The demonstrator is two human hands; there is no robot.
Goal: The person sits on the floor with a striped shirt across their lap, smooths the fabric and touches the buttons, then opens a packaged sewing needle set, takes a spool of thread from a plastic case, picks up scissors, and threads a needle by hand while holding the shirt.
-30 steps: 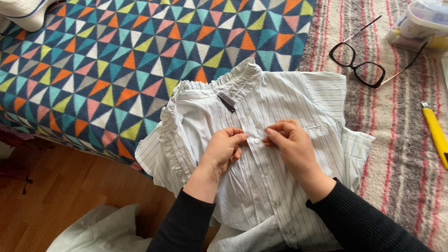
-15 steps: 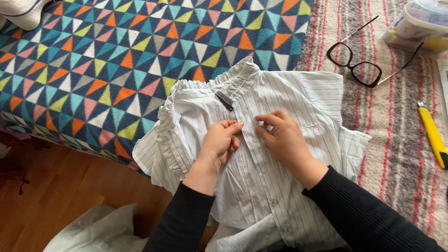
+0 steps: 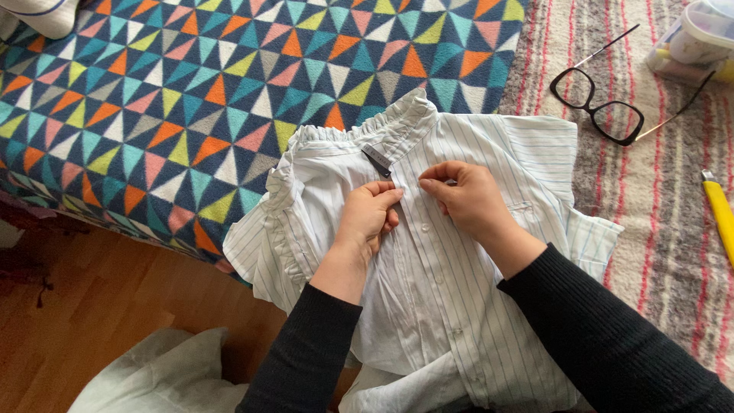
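Two hands: both work at the button placket of one shirt, centre of the frame.
Floor: wooden boards (image 3: 92, 306) at lower left, a pale cushion (image 3: 153, 378) lying on them.
Blanket: geometric triangle-patterned throw (image 3: 191, 99) fills the upper left.
Shirt: white, finely striped blouse (image 3: 451, 306) with a ruffled collar, lying face up at the centre, partly on the throw, partly on the rug.
Left hand (image 3: 368, 218): fingers curled, pinching the placket edge just below the collar label.
Right hand (image 3: 466, 199): fingertips pinched on the opposite placket edge, close beside the left.
Rug: striped woven rug (image 3: 673, 252) on the right.
Glasses: black-framed spectacles (image 3: 600, 103), upper right.
Far right: yellow-handled tool (image 3: 720, 218), plastic container (image 3: 699, 38) above it.
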